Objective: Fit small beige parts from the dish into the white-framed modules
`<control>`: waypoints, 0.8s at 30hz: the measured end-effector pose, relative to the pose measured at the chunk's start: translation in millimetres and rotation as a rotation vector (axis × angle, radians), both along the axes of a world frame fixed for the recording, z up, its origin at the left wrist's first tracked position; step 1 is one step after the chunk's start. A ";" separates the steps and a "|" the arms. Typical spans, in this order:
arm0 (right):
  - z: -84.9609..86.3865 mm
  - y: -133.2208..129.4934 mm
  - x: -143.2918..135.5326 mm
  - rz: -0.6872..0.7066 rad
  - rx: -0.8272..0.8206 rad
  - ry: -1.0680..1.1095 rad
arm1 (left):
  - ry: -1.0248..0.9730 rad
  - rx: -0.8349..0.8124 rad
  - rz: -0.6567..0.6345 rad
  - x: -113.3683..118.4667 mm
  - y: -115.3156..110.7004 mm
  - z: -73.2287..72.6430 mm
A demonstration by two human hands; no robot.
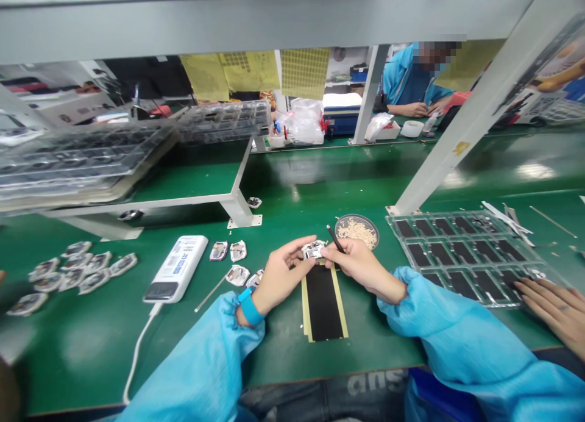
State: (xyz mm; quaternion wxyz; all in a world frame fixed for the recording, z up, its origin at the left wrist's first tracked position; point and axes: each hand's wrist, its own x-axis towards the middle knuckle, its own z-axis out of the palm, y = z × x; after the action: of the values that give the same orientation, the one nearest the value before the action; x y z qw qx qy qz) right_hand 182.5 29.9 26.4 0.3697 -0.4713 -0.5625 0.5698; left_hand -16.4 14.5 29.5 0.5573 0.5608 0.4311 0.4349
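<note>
Between the fingertips of my left hand [286, 268] is a small white and silver device part [314, 249], held above the bench. My right hand [361, 264] grips a thin black pen-like tool [335, 238], its thumb and forefinger meeting the part's right edge. Directly below both hands lies a black rectangular pad [325, 306] with pale yellow strips along its sides. A round dish [357, 231] of small beige pieces sits just beyond my right hand. Several similar parts [238, 250] rest left of my left hand, beside a thin stick [212, 291].
A white power bank [177, 268] with a cable lies at left, near a cluster of parts [70, 271]. At right, another person's hand [555, 306] touches a clear compartment tray [466, 251]. A raised shelf [192, 181] and a slanted post [457, 117] stand behind.
</note>
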 end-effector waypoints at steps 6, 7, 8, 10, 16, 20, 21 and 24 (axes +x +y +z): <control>0.4 -1.3 -0.1 0.001 -0.058 0.037 | 0.278 0.181 0.085 -0.4 -4.0 2.6; 0.4 -1.2 -0.5 0.002 -0.062 0.042 | 0.312 0.226 0.097 -0.7 -4.6 3.8; 0.0 -0.9 -1.0 0.002 -0.057 0.041 | 0.335 0.263 0.107 -0.9 -5.1 4.7; -2.0 -0.1 -2.4 -0.027 -0.002 0.020 | 0.340 0.278 0.124 -0.9 -5.2 4.9; -10.7 -1.2 -8.0 -0.122 0.196 0.073 | -0.065 -0.066 0.049 3.8 -2.7 -1.0; -13.5 -1.8 -8.8 -0.089 0.215 0.107 | -0.160 -0.105 0.047 4.5 -0.6 -4.3; -14.2 -1.4 -8.5 -0.081 0.217 0.104 | -0.164 -0.103 0.048 3.9 -0.1 -5.4; -16.4 -1.1 -8.3 -0.059 0.234 0.071 | -0.179 -0.110 0.049 2.3 -0.9 -9.4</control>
State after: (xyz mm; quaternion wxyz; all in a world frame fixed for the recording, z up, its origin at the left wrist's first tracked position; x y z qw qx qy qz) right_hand 174.2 28.8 10.0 0.4587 -0.4206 -0.5977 0.5055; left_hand -14.1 13.7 20.1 0.6128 0.4776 0.4163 0.4723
